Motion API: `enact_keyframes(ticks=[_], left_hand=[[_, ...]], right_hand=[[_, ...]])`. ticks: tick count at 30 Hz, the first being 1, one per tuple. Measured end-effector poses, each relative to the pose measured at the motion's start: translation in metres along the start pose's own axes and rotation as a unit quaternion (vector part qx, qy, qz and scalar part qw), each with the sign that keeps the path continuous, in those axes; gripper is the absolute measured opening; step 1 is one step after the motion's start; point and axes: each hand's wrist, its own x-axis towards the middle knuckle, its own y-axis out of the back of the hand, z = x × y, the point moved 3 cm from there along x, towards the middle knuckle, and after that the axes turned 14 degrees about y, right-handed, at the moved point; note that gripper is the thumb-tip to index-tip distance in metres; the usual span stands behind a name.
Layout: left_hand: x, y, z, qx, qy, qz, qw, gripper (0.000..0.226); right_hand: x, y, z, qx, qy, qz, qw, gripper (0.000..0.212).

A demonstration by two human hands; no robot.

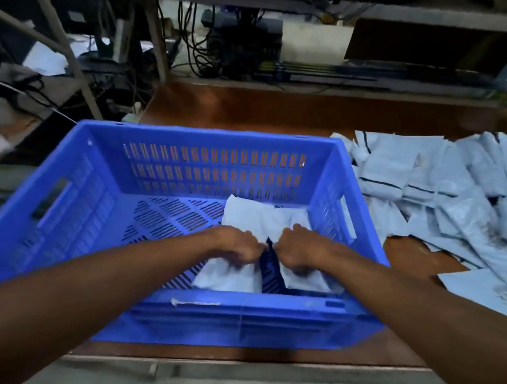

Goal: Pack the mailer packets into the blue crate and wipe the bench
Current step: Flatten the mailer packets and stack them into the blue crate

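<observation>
Wooden counter (256, 109) is carrying the work, read here from near to far. At its near edge the blue crate (229, 323) is standing, with both arms reaching in over the rim. The left hand (236, 247) and right hand (299, 251) are each closing a curled grip on the crated packets (261, 221), side by side in the right half. The left half is showing bare slotted floor. The loose pile (468, 199) of mailer packets is waiting on the counter, just right of the crate. Packing is judged barely begun, and wiping not yet started. Cluttered shelving (301, 3) is standing behind.
</observation>
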Motion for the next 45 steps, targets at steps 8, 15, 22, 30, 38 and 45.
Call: enact_keyframes(ticks=[8, 15, 22, 30, 38, 45], left_hand=[[0.031, -0.007, -0.034, 0.095, -0.020, 0.021, 0.995, 0.123], [0.047, -0.025, -0.034, 0.088, -0.013, -0.010, 0.996, 0.124], [0.031, -0.008, -0.031, 0.088, 0.040, 0.024, 0.995, 0.119], [-0.024, 0.119, 0.077, -0.100, -0.079, 0.414, 0.901, 0.071], [-0.014, 0.087, 0.267, -0.073, -0.038, 0.263, 0.961, 0.073], [0.057, 0.025, 0.297, -0.136, 0.069, 0.193, 0.969, 0.084]], right_hand=[[0.019, -0.008, 0.017, -0.026, -0.011, -0.113, 0.993, 0.123], [0.035, -0.014, 0.027, -0.088, -0.026, -0.111, 0.990, 0.135], [0.020, 0.019, 0.024, -0.124, 0.027, -0.034, 0.991, 0.109], [-0.123, 0.112, 0.145, 0.047, 0.071, 0.512, 0.854, 0.040], [-0.170, -0.062, 0.291, 0.158, -0.116, 0.397, 0.896, 0.032], [-0.143, -0.206, 0.265, 0.153, -0.231, 0.236, 0.931, 0.081]])
